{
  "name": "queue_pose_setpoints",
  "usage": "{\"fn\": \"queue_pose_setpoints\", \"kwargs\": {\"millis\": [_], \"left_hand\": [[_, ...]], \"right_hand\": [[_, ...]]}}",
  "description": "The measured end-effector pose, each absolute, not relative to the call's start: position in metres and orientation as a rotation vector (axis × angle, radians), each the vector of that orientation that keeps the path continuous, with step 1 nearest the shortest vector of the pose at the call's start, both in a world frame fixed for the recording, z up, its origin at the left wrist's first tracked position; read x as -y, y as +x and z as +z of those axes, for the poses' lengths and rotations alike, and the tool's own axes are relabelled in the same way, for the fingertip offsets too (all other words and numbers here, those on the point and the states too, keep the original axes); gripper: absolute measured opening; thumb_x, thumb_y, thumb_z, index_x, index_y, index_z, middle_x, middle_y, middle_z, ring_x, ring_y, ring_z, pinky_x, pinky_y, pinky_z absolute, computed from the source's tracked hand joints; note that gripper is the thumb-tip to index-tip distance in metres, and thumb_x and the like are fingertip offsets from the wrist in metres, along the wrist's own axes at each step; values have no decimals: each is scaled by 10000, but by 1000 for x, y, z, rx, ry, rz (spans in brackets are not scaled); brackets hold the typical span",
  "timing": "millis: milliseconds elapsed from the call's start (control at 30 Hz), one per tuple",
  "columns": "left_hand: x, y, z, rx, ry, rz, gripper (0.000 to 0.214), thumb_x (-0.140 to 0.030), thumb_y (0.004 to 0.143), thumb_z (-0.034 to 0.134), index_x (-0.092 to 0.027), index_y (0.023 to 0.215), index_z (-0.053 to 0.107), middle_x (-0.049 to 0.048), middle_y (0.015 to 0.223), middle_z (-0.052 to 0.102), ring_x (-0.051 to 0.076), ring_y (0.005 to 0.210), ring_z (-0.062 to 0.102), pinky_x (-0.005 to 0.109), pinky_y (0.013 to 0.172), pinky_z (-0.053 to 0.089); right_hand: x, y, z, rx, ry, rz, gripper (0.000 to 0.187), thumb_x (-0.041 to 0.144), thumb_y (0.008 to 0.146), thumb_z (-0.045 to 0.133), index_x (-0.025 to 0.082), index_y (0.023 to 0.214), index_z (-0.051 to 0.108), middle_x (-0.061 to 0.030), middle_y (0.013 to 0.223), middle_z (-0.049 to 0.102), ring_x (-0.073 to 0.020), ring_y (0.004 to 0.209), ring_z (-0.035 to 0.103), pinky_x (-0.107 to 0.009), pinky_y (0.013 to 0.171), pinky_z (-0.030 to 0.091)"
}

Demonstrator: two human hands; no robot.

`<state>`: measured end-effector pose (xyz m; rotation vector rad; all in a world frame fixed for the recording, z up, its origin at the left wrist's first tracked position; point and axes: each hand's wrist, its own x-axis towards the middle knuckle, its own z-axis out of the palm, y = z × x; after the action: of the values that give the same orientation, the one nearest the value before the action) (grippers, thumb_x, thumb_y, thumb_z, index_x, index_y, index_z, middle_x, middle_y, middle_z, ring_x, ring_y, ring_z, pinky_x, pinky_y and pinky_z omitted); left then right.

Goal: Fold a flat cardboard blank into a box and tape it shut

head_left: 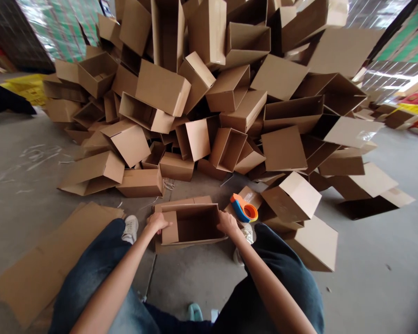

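Your left hand and right hand gripped opposite ends of an open, rectangular cardboard box between them; just beyond your right hand lay a rounded, orange-and-blue tape dispenser

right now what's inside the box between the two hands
The box shows shadowed cardboard and a lighter panel at the left hand, no visible contents; its near wall's inner face is hidden.
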<state>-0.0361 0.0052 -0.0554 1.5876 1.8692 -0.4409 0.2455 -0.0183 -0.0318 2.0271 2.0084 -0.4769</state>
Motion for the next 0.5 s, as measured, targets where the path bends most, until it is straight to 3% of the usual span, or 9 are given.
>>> {"fn": "queue_pose_setpoints", "kwargs": {"millis": [500], "left_hand": [[-3,-30,-43,-1875,1586,-461,439,-534,686,551,-129,526,598,127,673,698,167,593,658,229,595,487]], "right_hand": [[27,208,-39,-1961,2118,-293,388,103,699,623,55,1071,523,-178,903,652,-241,896,644,-267,716,495]]}}
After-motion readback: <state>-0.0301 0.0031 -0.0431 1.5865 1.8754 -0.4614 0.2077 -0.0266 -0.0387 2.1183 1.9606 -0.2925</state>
